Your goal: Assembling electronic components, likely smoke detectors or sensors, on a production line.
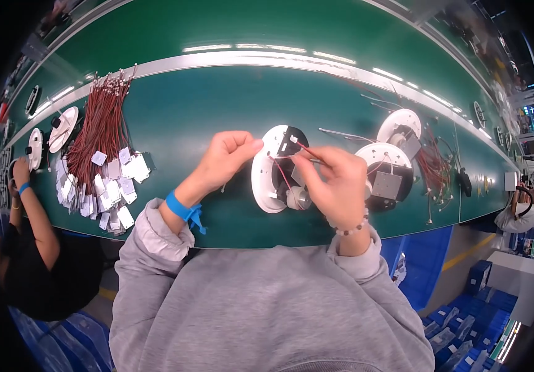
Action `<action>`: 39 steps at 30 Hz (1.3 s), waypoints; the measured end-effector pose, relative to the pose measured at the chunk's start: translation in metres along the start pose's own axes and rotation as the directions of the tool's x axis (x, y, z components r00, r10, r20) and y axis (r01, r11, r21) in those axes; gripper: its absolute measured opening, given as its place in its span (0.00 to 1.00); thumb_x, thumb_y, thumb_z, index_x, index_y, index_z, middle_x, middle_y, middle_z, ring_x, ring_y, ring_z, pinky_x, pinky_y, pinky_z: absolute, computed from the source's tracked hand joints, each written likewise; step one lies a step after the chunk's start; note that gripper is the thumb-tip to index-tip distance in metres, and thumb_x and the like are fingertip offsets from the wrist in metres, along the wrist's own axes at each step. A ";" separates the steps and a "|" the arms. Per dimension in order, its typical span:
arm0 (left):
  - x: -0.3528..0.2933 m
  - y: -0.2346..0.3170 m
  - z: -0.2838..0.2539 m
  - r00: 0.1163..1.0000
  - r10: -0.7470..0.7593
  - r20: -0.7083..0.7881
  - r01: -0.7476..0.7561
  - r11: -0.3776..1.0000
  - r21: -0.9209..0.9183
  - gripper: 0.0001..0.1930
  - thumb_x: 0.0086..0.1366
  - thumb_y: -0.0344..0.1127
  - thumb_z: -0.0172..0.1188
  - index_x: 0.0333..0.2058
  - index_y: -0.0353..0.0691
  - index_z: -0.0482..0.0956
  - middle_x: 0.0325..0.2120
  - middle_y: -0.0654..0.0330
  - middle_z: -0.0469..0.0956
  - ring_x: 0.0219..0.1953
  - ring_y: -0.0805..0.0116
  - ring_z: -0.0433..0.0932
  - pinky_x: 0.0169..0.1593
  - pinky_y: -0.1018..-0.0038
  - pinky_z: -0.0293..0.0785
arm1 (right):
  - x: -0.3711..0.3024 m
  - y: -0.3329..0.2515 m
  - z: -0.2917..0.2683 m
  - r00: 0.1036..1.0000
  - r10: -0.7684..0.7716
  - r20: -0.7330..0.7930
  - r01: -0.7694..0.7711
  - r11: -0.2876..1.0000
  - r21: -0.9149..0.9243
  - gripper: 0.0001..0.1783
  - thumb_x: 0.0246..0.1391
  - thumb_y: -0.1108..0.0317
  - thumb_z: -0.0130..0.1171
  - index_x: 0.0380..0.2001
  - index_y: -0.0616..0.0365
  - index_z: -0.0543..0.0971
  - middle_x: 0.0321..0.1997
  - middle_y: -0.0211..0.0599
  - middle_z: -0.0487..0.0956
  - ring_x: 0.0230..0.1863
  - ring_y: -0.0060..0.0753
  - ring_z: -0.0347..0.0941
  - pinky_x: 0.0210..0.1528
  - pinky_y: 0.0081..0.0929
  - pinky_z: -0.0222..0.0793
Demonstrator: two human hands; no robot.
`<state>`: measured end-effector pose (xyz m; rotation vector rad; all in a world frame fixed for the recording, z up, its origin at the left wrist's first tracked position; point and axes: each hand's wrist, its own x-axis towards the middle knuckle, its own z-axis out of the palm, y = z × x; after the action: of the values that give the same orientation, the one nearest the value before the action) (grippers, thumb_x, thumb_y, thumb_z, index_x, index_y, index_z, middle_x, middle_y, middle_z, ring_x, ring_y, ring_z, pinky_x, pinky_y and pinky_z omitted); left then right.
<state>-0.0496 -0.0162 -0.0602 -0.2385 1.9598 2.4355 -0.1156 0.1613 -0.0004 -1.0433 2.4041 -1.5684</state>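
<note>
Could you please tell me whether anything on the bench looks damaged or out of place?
Nothing stands out as damaged or spilled; the red wires right of the white discs merely look untidy, lying loosely splayed.

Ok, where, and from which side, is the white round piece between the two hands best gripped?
Probably the white round piece is best pinched at its left rim, coming from the left: that curved edge is exposed, while red wires and the right hand crowd its other side.

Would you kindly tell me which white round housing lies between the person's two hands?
The middle white round housing, between the left hand and the right hand; the others lie on the right hand's outer side or far left.
</note>
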 end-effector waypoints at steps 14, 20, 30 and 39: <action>0.003 0.010 -0.006 0.999 -0.019 0.049 0.019 1.000 0.008 0.13 0.59 0.36 0.50 0.17 0.39 0.68 0.10 0.74 0.60 0.13 0.87 0.53 0.15 0.86 0.46 | 0.013 0.000 0.015 0.998 -0.021 0.053 0.024 0.998 -0.059 0.06 0.38 0.75 0.58 0.22 0.67 0.74 0.20 0.40 0.75 0.19 0.28 0.72 0.22 0.18 0.64; -0.006 0.001 -0.014 1.000 0.005 0.014 -0.005 1.000 0.011 0.09 0.58 0.35 0.50 0.23 0.38 0.72 0.14 0.73 0.65 0.15 0.87 0.57 0.16 0.86 0.50 | 0.013 -0.001 0.031 0.985 -0.118 0.126 0.141 0.970 -0.198 0.06 0.38 0.74 0.58 0.23 0.67 0.74 0.19 0.43 0.74 0.19 0.33 0.72 0.22 0.20 0.65; -0.001 -0.008 -0.020 0.936 -0.158 0.316 0.278 0.880 -0.385 0.12 0.62 0.43 0.42 0.28 0.41 0.66 0.11 0.73 0.56 0.11 0.86 0.51 0.12 0.86 0.43 | 0.012 -0.001 0.036 0.975 -0.197 0.098 0.217 0.940 -0.263 0.07 0.46 0.73 0.49 0.23 0.66 0.74 0.18 0.45 0.73 0.19 0.38 0.69 0.22 0.26 0.62; -0.008 -0.002 -0.031 0.929 -0.198 0.312 0.327 0.833 -0.446 0.07 0.59 0.33 0.48 0.33 0.36 0.69 0.17 0.67 0.70 0.18 0.83 0.70 0.18 0.90 0.67 | 0.016 -0.021 0.046 0.947 -0.270 0.176 0.309 0.916 -0.256 0.03 0.42 0.78 0.51 0.23 0.65 0.74 0.18 0.39 0.66 0.17 0.34 0.63 0.20 0.25 0.57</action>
<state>-0.0383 -0.0456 -0.0673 -0.1711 1.0942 2.5695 -0.0983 0.1115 -0.0002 -1.5711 2.5162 -1.1925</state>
